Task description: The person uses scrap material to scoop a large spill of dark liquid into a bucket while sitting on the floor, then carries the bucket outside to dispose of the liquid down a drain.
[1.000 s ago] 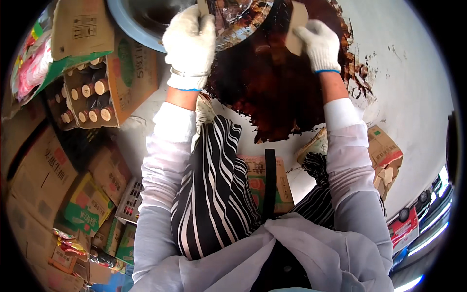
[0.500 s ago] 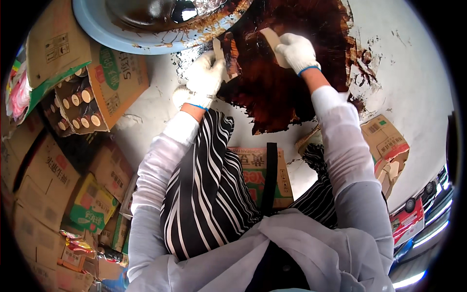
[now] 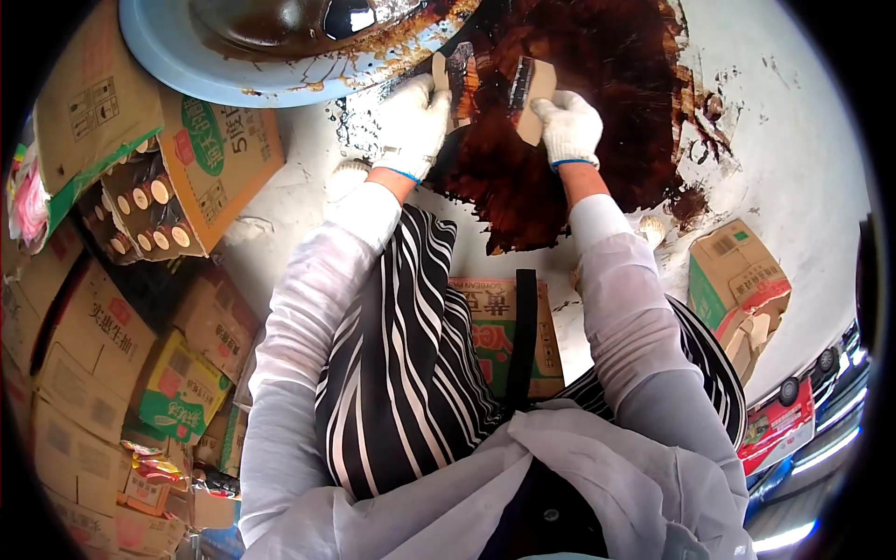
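Both hands wear white knit gloves with blue cuffs. My left hand (image 3: pixel 415 126) is closed on a cardboard piece (image 3: pixel 459 79), smeared dark, over the left part of a dark brown puddle (image 3: pixel 579 84), just below the rim of a blue basin (image 3: pixel 168 47) holding brown liquid. My right hand (image 3: pixel 569 131) grips a second cardboard strip (image 3: pixel 532 93) with a darkened edge, over the middle of the puddle. The two pieces are a short gap apart.
An open carton (image 3: pixel 229 159) of capped bottles stands at left, above piled boxes (image 3: pixel 93 345). A flattened carton (image 3: pixel 490 336) lies between my legs, in striped black-and-white trousers. Another box (image 3: pixel 733 271) is at right, with wheeled red items (image 3: pixel 784 415) beyond.
My left hand has left the basin's rim, moving down and then rightward over the puddle with its cardboard. My right hand has moved down and leftward, bringing its strip nearer the left one.
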The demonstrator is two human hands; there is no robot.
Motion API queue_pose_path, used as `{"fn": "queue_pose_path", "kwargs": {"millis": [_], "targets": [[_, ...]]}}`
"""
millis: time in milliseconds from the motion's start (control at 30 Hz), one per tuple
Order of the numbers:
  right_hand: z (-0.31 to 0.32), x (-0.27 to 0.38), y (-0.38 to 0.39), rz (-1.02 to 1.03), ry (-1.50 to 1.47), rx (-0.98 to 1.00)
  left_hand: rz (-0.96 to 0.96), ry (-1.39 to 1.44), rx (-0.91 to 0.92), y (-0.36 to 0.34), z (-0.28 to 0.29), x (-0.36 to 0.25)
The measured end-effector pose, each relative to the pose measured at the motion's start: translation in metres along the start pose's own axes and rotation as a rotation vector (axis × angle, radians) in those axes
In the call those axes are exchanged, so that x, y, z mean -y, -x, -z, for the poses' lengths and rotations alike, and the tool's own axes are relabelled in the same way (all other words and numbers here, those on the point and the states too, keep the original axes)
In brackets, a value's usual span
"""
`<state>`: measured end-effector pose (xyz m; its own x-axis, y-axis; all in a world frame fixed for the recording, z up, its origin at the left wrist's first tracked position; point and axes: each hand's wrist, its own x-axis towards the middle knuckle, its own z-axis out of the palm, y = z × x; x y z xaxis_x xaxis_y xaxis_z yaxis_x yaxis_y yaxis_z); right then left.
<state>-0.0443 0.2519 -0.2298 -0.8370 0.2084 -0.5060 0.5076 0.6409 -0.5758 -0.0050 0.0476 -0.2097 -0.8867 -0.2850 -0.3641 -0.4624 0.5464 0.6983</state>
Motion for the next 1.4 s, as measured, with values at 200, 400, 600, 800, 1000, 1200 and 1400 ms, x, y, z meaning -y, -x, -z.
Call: {"fn": "queue_pose_path", "kwargs": {"millis": [200,400,600,800,1000,1200,1400], "targets": [[-0.022,0.015,0.005,0.029,-0.003,0.029,-0.055,0.002,-0.032,-0.004,-0.011,0.005],[-0.029,0.031,0.012,0.078,0.053,0.148,-0.042,0.020,-0.010,-0.003,-0.012,0.003],[0.018,0.066,0.030,0.188,-0.056,0.113,-0.021,0.056,0.099,0.015,0.034,-0.062],[0.059,0.172,0.033,0.641,0.011,0.032,-0.513,-0.056,-0.472,-0.016,0.094,-0.079],[0.034,0.204,0.027,0.730,0.185,-0.078,-0.586,-0.251,-0.490,-0.020,0.123,-0.118],[0.046,0.151,-0.015,0.538,0.100,-0.029,-0.449,-0.132,-0.586,-0.035,0.130,-0.076],[0.069,0.128,0.001,0.104,-0.192,0.151,-0.229,0.143,-0.484,-0.036,0.134,-0.063]]}}
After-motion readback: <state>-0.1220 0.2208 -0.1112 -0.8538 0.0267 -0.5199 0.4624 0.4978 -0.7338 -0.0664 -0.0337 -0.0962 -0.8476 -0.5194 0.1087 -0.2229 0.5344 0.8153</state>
